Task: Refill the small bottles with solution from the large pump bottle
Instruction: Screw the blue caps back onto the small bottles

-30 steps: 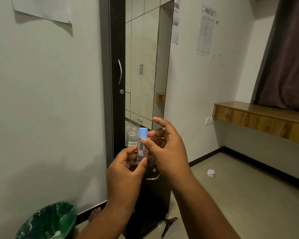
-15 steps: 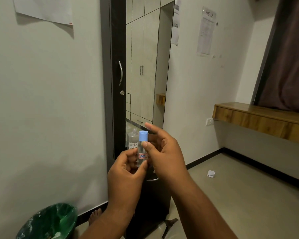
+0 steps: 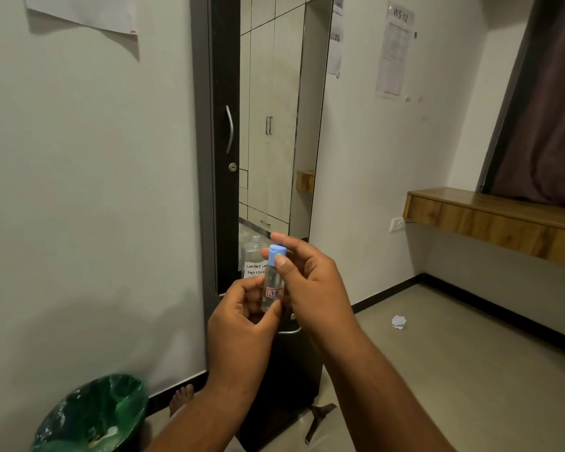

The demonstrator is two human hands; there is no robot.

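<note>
Small clear plastic bottle (image 3: 272, 288) with red-bordered label standing upright, frame centre. Left hand (image 3: 242, 316) pinching its lower body. Right hand (image 3: 310, 282) pinching blue cap (image 3: 277, 253) directly above, on same vertical axis. Right hand nearer for twisting cap. Large clear labelled bottle (image 3: 253, 257) sitting just behind.

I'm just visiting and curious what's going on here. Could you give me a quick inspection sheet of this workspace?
Surface: no worktop in use; the small bottle is held in mid-air above a dark cabinet.
Job's things: small bottle, clear, blue cap, label reading 17B; larger clear bottle behind it, labelled contact lens solution.
Clutter: crumpled paper on the floor; green-lined bin.
Hands: left hand grips the bottle body; right hand pinches the cap.
Cables: nothing seen.
Surroundings: mirror, wall notices, wooden shelf, curtain.
</note>
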